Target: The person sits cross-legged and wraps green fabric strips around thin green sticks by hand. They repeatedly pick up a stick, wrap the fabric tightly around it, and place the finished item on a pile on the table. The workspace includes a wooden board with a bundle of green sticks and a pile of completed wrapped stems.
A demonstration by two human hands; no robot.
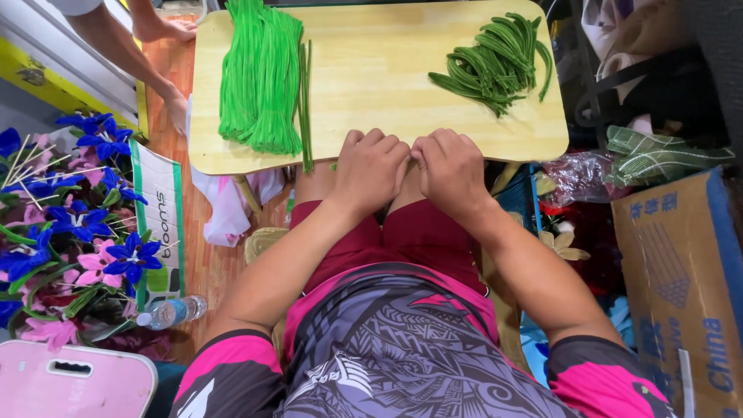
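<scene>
Table (371, 70): pale smooth matt wood. Bright green pipe cleaners (259, 77) and dark green bent stems (495, 66): fuzzy pile noted. Box (681, 271): matt cardboard.

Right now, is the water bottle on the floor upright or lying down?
Lying down. The water bottle rests on its side on the floor, cap pointing left toward the flowers.

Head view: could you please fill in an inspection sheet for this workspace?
Surface: low wooden table.
Job's things: bright green stems stacked left; bent dark green stems piled right.
Clutter: water bottle, plastic bags on the floor.
Grippers: left hand and right hand touching at the table's near edge, fingers curled; contents hidden.
Cables: nothing seen.
Surroundings: blue and pink artificial flowers, cardboard box, another person's arm.
</scene>
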